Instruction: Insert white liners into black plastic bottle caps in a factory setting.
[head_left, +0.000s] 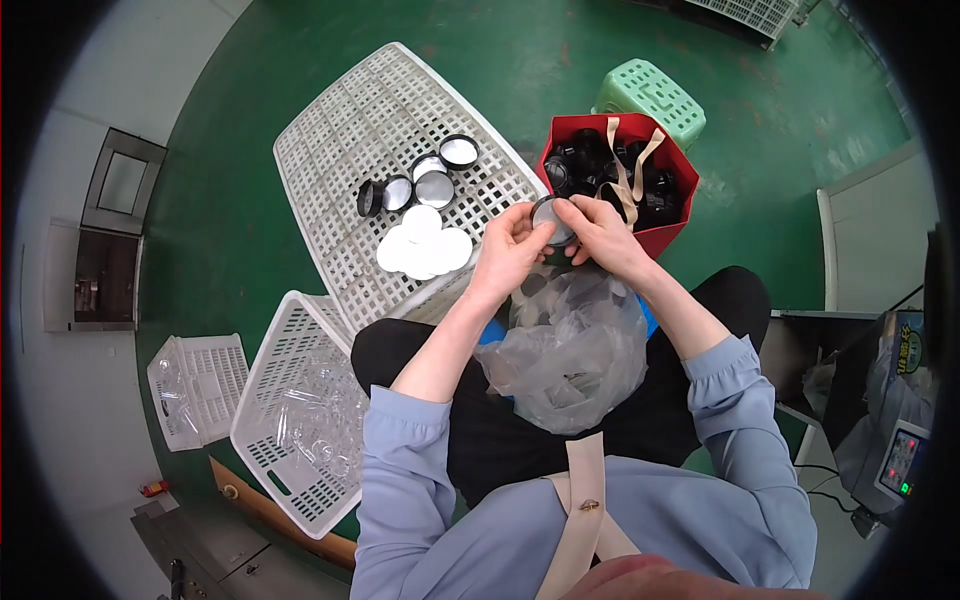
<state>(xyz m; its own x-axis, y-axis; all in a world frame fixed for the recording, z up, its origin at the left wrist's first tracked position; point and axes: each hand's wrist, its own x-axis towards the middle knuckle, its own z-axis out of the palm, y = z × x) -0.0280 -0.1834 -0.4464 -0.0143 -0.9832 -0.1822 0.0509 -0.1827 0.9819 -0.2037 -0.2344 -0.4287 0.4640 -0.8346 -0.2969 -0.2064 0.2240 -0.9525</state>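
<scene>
My left hand (507, 247) and my right hand (601, 232) both grip one small round black cap with a silvery liner (552, 222), held between the fingertips above my lap. Just behind it stands a red hexagonal box (672, 232) full of black caps, with beige ribbon handles. A clear plastic bag (570, 355) lies on my lap under the hands. On the overturned white crate (340, 150) to the left lie several black caps (432, 183) and a small heap of white round liner discs (424, 243).
A white basket (265, 400) with clear plastic pieces stands at my lower left, a smaller tray (200, 385) beside it. A green stool (650, 95) stands behind the red box. A machine with a lit panel (900, 460) is at the right. The floor is green.
</scene>
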